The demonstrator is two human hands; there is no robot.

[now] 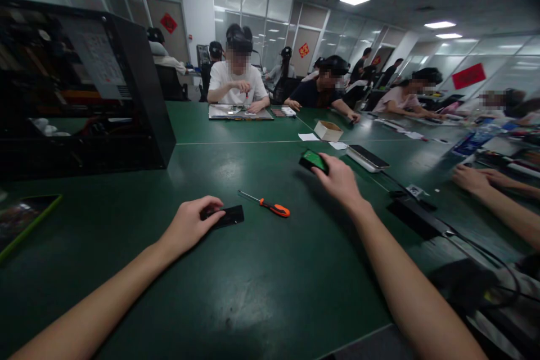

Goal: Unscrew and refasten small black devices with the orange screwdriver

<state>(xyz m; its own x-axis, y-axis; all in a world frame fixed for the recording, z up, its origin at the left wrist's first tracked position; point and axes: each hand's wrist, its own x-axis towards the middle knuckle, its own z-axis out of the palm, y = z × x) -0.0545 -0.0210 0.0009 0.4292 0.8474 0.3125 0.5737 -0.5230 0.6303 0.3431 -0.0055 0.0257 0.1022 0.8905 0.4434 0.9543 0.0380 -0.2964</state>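
Observation:
My left hand [192, 224] has its thumb and fingers closed on a flat black rectangular panel [233, 215], which lies at or just above the green table. Farther out to the right, my right hand [341, 177] grips a small black case with a green circuit board [313, 160] showing in its upper face. The case appears raised a little off the tabletop. Between the two hands lies a screwdriver [275, 207] with an orange and black handle, its metal shaft pointing to the far left. Neither hand touches it.
An open black computer case [147, 95] stands at the left, near a green-edged device [31, 216]. Beyond my right hand are a small cardboard box [328, 131], paper slips and a phone on a white box [367, 158]. Cables and another person's hands [472, 179] are at right.

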